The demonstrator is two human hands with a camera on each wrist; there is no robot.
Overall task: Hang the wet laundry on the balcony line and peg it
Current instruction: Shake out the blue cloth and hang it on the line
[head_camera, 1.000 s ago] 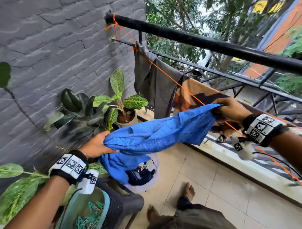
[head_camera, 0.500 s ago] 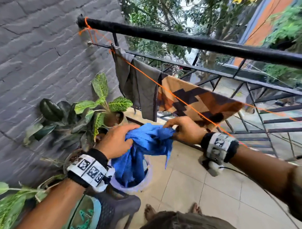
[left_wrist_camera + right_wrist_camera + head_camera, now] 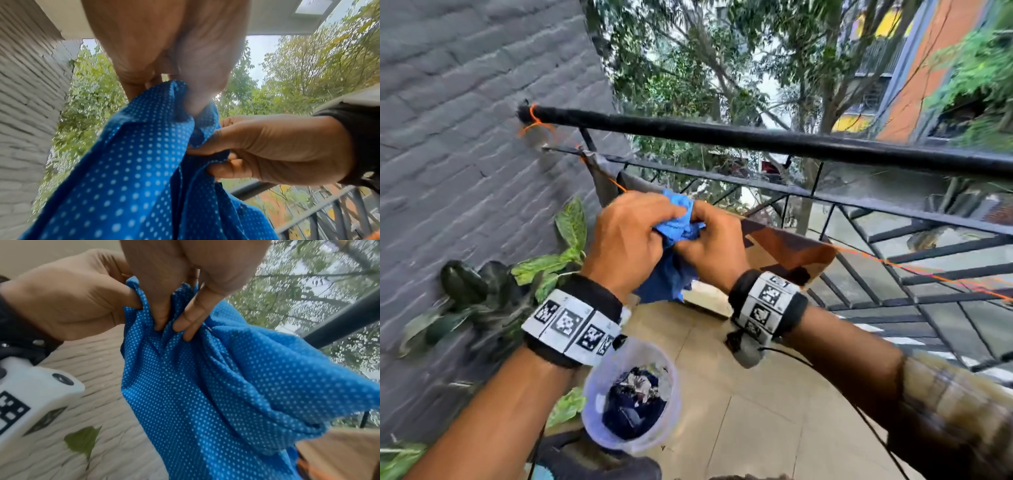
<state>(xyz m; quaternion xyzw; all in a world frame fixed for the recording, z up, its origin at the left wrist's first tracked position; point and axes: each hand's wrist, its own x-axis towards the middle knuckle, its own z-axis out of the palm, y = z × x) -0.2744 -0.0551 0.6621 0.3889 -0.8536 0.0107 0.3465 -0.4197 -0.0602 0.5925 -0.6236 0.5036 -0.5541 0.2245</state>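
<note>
1. Nearest, low in the head view, a pale translucent bucket [image 3: 631,404] stands on the tiled balcony floor [image 3: 756,411], with dark, crumpled laundry [image 3: 635,407] inside it. Just below it is the edge of a dark basket [image 3: 599,462].
2. To the left, leafy potted plants [image 3: 493,294] stand against the grey brick wall [image 3: 465,154].
3. Above the bucket, both forearms reach forward, each wearing a black band with white marker tiles.
4. The left hand [image 3: 628,240] is curled round a bunch of the blue dotted cloth [image 3: 674,236]. In the left wrist view its thumb and fingers [image 3: 197,91] pinch the gathered top edge.
5. The right hand [image 3: 714,243] sits close beside the left, their knuckles almost touching, and it grips the same bunch. The right wrist view shows its fingertips [image 3: 185,324] pressed into the folds.
6. The blue cloth is held in the air between the two hands, near the orange line [image 3: 914,270] but not hung over it. The rest of it hangs down below the wrists.
7. Just beyond the hands, a brown patterned cloth [image 3: 787,250] is draped over the line on the right, and a grey cloth [image 3: 604,181] hangs on it further left, near the wall.
8. Behind these runs the black balcony railing [image 3: 756,140], with the line tied at its wall end.
9. Farthest off are green trees [image 3: 722,68] and an orange building [image 3: 928,68].
</note>
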